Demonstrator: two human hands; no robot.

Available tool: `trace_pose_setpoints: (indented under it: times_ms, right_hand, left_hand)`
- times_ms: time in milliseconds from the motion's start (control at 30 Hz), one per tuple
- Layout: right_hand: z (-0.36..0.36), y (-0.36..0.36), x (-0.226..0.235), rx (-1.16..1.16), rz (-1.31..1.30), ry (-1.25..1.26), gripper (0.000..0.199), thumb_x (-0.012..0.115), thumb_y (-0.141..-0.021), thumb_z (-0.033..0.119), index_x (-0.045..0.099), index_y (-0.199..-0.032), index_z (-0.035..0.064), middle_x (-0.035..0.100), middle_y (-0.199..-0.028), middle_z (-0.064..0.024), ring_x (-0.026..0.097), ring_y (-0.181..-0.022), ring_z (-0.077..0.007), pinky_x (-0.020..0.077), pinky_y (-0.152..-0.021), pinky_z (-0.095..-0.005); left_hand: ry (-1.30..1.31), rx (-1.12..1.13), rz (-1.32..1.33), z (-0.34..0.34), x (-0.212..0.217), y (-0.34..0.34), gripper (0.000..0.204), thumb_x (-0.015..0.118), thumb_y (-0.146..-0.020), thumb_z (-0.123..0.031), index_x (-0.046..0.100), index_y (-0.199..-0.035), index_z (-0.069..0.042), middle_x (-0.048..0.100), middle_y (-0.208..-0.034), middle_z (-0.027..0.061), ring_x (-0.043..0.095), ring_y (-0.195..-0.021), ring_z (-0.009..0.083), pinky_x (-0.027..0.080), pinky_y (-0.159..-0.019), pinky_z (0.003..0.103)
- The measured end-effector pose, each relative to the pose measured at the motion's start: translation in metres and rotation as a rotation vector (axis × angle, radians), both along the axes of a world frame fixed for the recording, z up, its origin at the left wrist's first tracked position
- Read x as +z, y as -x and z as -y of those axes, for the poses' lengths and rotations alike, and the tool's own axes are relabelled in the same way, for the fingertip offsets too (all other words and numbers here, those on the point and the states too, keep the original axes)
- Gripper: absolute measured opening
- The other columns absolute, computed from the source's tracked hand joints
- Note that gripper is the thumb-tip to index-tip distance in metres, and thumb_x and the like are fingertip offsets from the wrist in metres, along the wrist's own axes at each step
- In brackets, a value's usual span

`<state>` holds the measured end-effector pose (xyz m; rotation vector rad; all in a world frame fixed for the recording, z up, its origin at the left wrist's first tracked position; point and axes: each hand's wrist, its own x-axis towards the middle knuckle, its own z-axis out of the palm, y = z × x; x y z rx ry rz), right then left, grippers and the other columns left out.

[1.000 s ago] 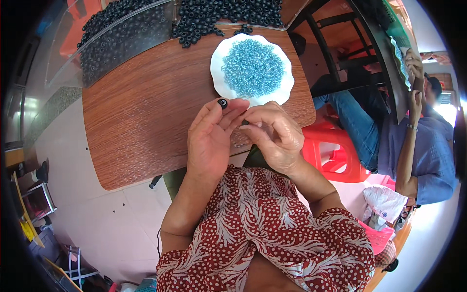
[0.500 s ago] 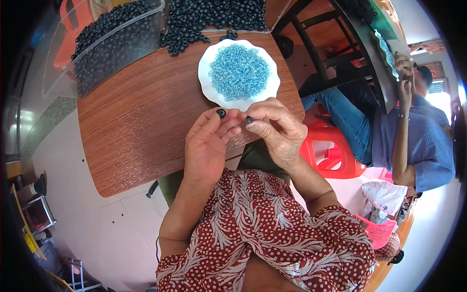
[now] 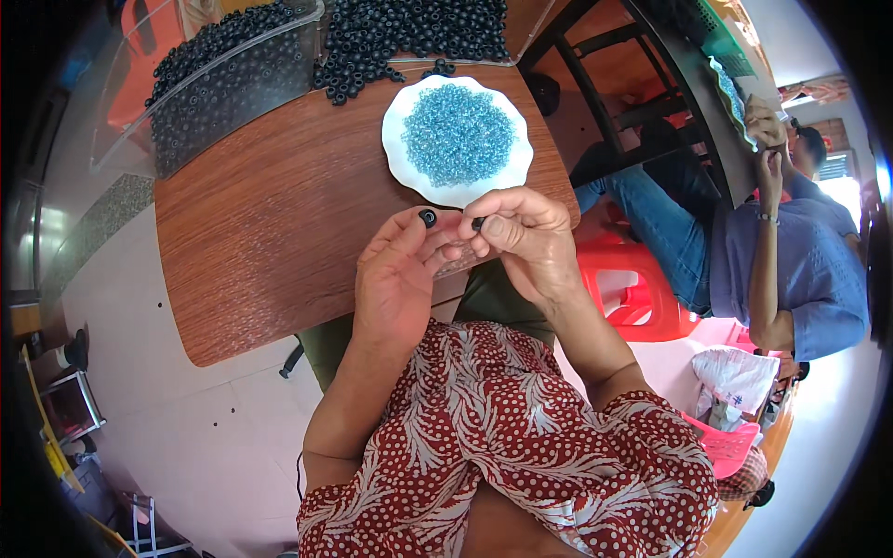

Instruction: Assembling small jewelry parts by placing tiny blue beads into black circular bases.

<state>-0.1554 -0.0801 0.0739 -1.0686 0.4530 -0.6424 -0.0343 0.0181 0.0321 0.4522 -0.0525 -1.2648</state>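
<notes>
Left hand (image 3: 398, 279) raised over the near edge of the table (image 3: 279, 242), fingers drawn together, a black ring-shaped bead (image 3: 428, 218) pinched at the fingertips with its hole facing up. Right hand (image 3: 521, 237) just beside it, fingertips touching those of the left hand; thumb and forefinger closed on a second dark bead (image 3: 477, 223), mostly hidden by the thumb. Whether a thread runs between the two hands cannot be told. Directly beyond both hands, on the table, a white scalloped plate (image 3: 402, 156) heaped with small light-blue beads (image 3: 458, 133); its near rim lies just past the fingertips. Farther out from the plate, a loose pile of black beads (image 3: 409, 33) at the far edge of the table, some strays touching the plate's far rim. Out to the left of the left hand, well apart, a clear plastic tray (image 3: 214, 79) also filled with black beads. To the right of the right hand, below table level, a red plastic stool (image 3: 633, 293). Farther right, another person in a blue shirt (image 3: 800, 270) and jeans, seated, hands raised.
</notes>
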Motion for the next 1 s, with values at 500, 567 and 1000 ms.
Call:
trace_pose_setpoints:
  times_ms: [500, 567, 1000]
  right_hand:
    - [-0.001, 0.007, -0.01, -0.035, -0.017, -0.12, 0.015, 0.063, -0.079, -0.002, 0.06, -0.093, -0.0041, 0.064, -0.083, -0.0104, 0.061, -0.069, -0.0124, 0.0502, -0.061, -0.0228]
    - [-0.004, 0.006, -0.004, -0.038, -0.047, -0.085, 0.015, 0.063, -0.078, -0.002, 0.06, -0.093, -0.0045, 0.064, -0.083, -0.0106, 0.062, -0.07, -0.0133, 0.0516, -0.062, -0.0234]
    - [-0.016, 0.0, 0.001, -0.101, -0.122, 0.333, 0.014, 0.063, -0.075, -0.009, 0.06, -0.089, -0.0062, 0.059, -0.089, -0.0108, 0.062, -0.077, -0.0161, 0.0539, -0.067, -0.0258]
  left_hand:
    - [-0.055, -0.011, 0.015, -0.007, -0.003, 0.005, 0.017, 0.054, -0.089, -0.013, 0.057, -0.1, -0.001, 0.063, -0.094, 0.0084, 0.058, -0.084, 0.0147, 0.044, -0.075, 0.028]
    - [-0.038, -0.019, 0.023, -0.006, -0.004, 0.007, 0.017, 0.054, -0.089, -0.013, 0.058, -0.101, -0.001, 0.063, -0.092, 0.0072, 0.057, -0.081, 0.0133, 0.044, -0.074, 0.027]
    - [-0.058, -0.044, -0.015, -0.006, -0.009, 0.014, 0.018, 0.055, -0.088, -0.011, 0.057, -0.101, 0.002, 0.062, -0.085, 0.0069, 0.057, -0.078, 0.0132, 0.043, -0.07, 0.026]
